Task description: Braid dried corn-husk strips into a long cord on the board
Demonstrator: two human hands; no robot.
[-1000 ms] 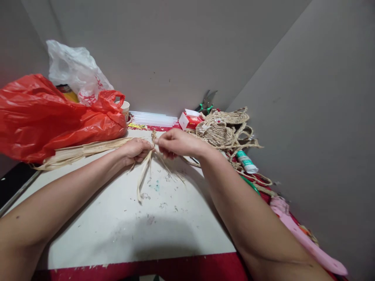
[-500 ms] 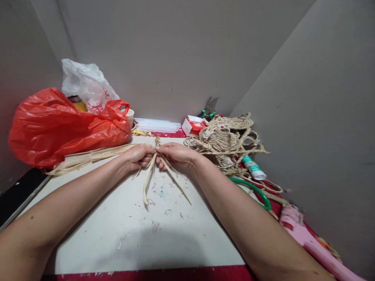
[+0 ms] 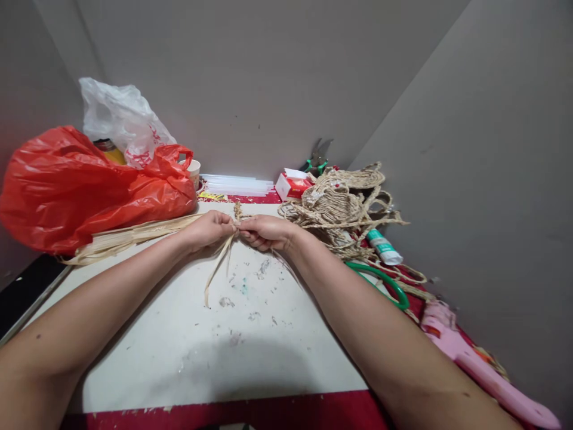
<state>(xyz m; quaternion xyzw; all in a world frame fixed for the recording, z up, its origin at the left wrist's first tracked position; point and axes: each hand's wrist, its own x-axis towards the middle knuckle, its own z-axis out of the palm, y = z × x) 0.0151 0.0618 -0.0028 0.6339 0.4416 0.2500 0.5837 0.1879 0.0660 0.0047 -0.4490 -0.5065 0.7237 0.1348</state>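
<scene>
**Left grip (image 3: pixel 209 232) and right grip (image 3: pixel 266 232) meeting on a short tan braid of plant fibre (image 3: pixel 237 210)**

So, going left to right: there's a big, crumpled red plastic bag (image 3: pixel 94 191) with a see-through white plastic bag (image 3: pixel 120 119) behind it, and a yellow thing with a dark top (image 3: pixel 111 153) peeking out between them. In front of the red one lies a flat bundle of long pale fibre strips (image 3: pixel 129 237). A small white cup (image 3: pixel 194 170) sits just beside the red bag's right end.

The left grip is closed in a pinch on the fibres at the near end of the braid, with thin pale loose strips (image 3: pixel 216 272) hanging out below. The braid is around the middle, over the far part of the stained white surface (image 3: pixel 224 358), poking out past the fingertips. Behind it, some clear plastic sticks (image 3: pixel 237 184) lie in a row. The right grip is also pinched shut on the fibres, right up against the left one.

Further right there's a small red and white box (image 3: pixel 293 186), green-handled shears (image 3: pixel 319 158) behind it, a messy pile of tan braided rope (image 3: pixel 338 204), a green and white roll (image 3: pixel 384 246), a green curved tube (image 3: pixel 399 292) and a long pink plastic thing (image 3: pixel 487 370), partly behind the right forearm.
</scene>
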